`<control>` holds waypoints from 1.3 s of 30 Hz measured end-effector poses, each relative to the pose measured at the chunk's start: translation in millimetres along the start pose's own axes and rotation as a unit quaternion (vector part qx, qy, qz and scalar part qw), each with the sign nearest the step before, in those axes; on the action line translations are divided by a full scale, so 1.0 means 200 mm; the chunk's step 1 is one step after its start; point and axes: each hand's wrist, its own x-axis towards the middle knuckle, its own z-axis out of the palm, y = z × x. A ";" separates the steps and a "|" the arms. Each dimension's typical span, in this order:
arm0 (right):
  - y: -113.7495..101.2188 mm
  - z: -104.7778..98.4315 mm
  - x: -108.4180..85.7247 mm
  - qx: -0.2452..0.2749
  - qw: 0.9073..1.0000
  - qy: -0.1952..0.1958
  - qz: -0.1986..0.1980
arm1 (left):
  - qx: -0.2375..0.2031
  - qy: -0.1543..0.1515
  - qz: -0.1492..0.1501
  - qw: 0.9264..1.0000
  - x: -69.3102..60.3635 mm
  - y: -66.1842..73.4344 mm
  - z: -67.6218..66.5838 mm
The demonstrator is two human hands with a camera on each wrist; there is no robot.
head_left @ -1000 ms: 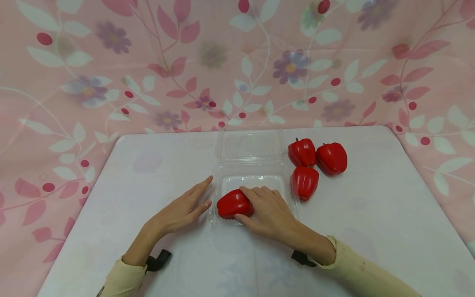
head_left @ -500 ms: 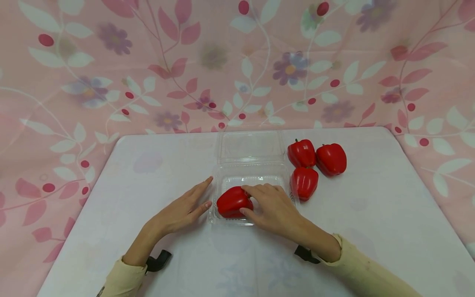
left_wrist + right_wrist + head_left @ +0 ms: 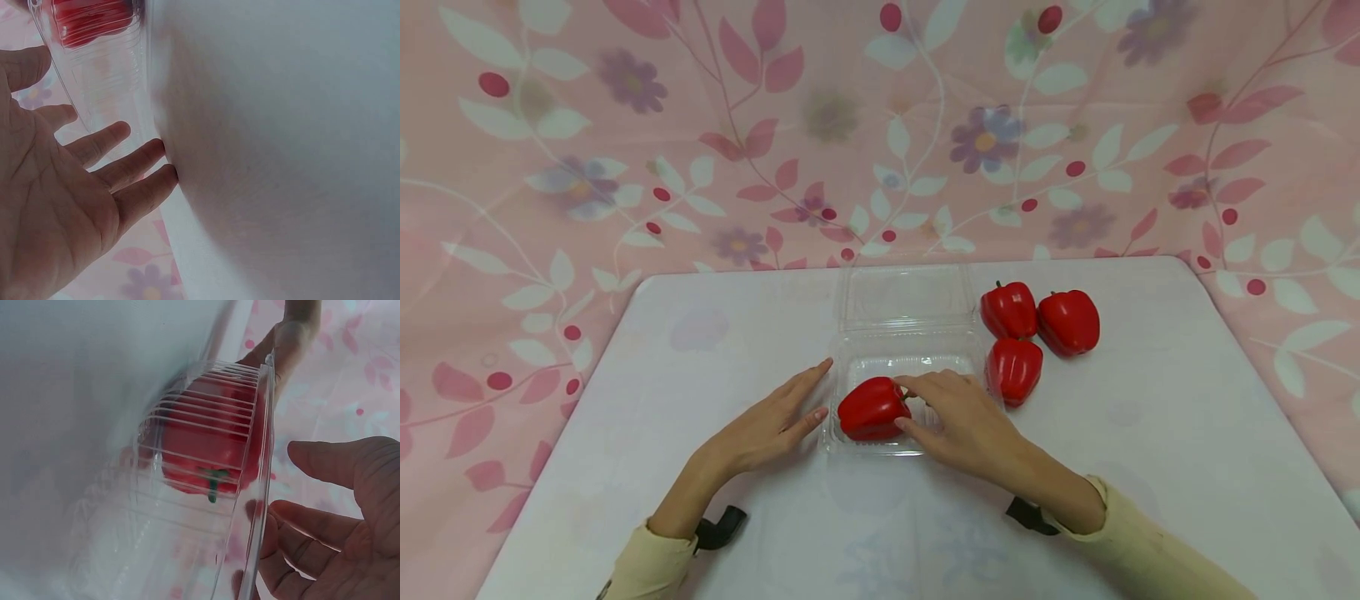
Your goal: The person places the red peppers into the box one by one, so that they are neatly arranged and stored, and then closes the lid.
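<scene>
A red bell pepper [image 3: 871, 410] with a green stem lies on its side in the front left of a clear plastic clamshell box [image 3: 917, 365], whose lid [image 3: 906, 293] is folded back. My right hand [image 3: 966, 417] hovers over the box's right part, thumb and fingers spread around the stem end. In the right wrist view a gap separates those fingers from the pepper [image 3: 209, 440]. Along the box's left wall rests my left hand [image 3: 767, 429], fingers extended, the tips at or close to the rim; whether they touch it I cannot tell.
Several more red peppers, such as the nearest one [image 3: 1015, 371], sit together on the white-covered table [image 3: 1157, 433], right of the box. One stands against or very near its right wall. A pink floral cloth [image 3: 850, 125] hangs behind the table.
My right hand has let go of the pepper and drawn back a little to the right, baring its stem. The pepper has tilted slightly. My left hand has stayed in place.
</scene>
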 end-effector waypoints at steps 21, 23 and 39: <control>0.14 -0.14 -0.09 -0.015 0.997 0.072 0.018 | 0.004 -0.001 -0.003 1.000 -0.01 0.00 0.00; 0.15 -0.15 -0.10 -0.014 0.997 0.076 0.017 | 0.003 -0.001 -0.004 1.000 0.00 0.00 0.00; 0.27 -0.23 -0.15 -0.039 0.988 0.149 0.005 | -0.002 -0.002 -0.005 1.000 0.00 0.00 0.00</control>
